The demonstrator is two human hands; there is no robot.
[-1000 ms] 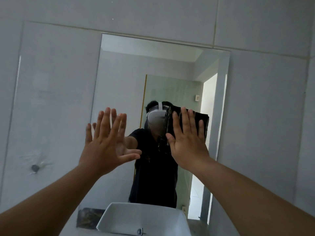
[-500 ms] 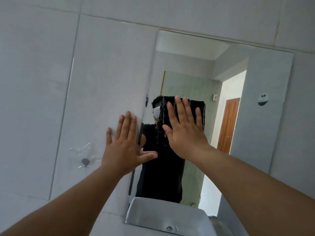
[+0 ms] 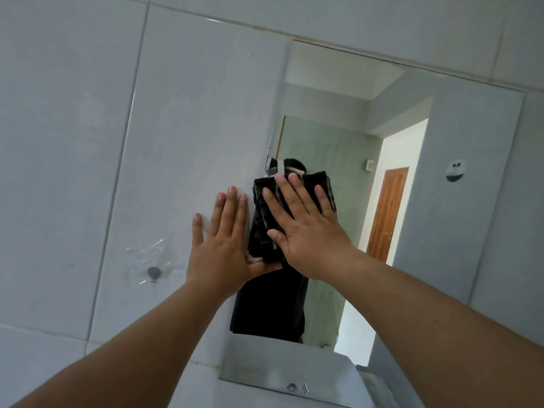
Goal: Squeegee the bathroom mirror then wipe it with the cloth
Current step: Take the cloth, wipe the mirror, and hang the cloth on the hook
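The bathroom mirror [image 3: 426, 201] hangs on the tiled wall, tilted in my view, with a person in black reflected in it. A dark folded cloth [image 3: 265, 225] lies flat against the glass near the mirror's left edge. My right hand [image 3: 306, 231] presses on the cloth with fingers spread. My left hand [image 3: 220, 245] rests flat on the wall tile just left of the mirror's edge, fingers apart and holding nothing. No squeegee is in view.
A small dark hook with clear adhesive film [image 3: 153, 272] sticks to the tile at the left. The reflection shows a wooden door [image 3: 385, 216] and a white wall holder [image 3: 454, 171]. A white basin [image 3: 294, 372] sits below the mirror.
My view has swung left, so the mirror now sits further right. My right hand slid the cloth leftwards to the mirror's left edge. My left hand moved from the glass onto the tile.
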